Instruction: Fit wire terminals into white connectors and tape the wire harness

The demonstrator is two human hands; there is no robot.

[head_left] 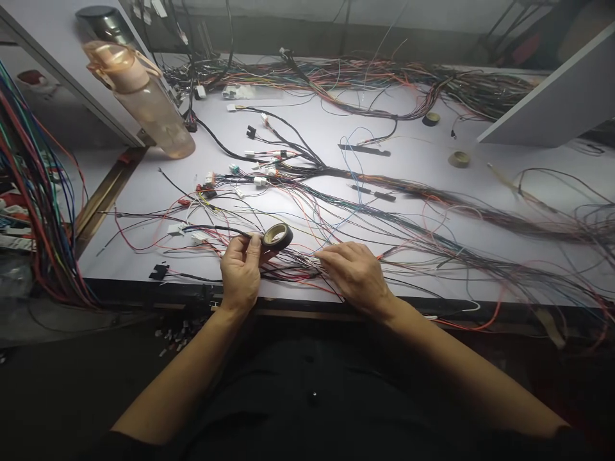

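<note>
Tape roll (277, 236), black with a pale cardboard core, sits tilted between the fingertips of the left hand (241, 272) just inside the near edge of the worktop (413, 150), left of its middle. The thumb and first fingers of that hand pinch the roll's lower rim, the rest curled loosely beneath. From the roll a taped black strand (211, 228) runs off toward the left edge. The right hand (354, 272) lies palm down beside it, fingers nearly flat and lightly bent, pressing a bunch of thin wires (298, 264) against the surface; whether it grips any of them I cannot tell.

The worktop is a smooth, matt, pale grey board, brightly lit in the middle. Across it spreads a wiring harness (384, 186): a thick dark trunk running from the centre to the right edge, fanning into loose red, orange, blue and black strands with small white plastic connectors (260, 181) toward the left. A translucent peach plastic bottle (144, 102) leans at the far left corner. Two more small tape rolls (459, 159) lie flat toward the far right. A slanted white panel (557, 96) rises at the far right corner. Coloured cables (33, 192) hang in a bundle beyond the left edge.
</note>
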